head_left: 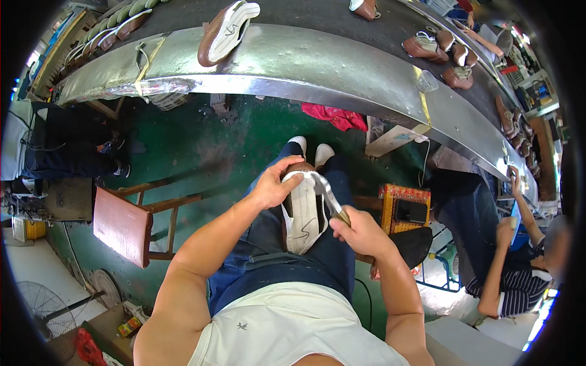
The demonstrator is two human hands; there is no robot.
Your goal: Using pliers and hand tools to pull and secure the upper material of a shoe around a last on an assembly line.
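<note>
A brown and white shoe [300, 226] lies lengthwise on my lap, its brown toe pointing away from me. Its white face is turned up and has a dark squiggle near the close end. My left hand [273, 186] is closed around the toe end, with the thumb pressed on the white face. In my right hand [361, 233] is a hammer [330, 201], gripped by its wooden handle. The metal head is at the right edge of the shoe near the toe; whether it touches cannot be made out.
Ahead runs a metal-edged conveyor [342, 79] carrying another shoe [227, 32] and several more. A stool [122, 227] stands to the left, with a fan [46, 314] behind it. At right, a phone [411, 211] lies on an orange crate, near a co-worker [519, 268]. A seated person [67, 143] is far left.
</note>
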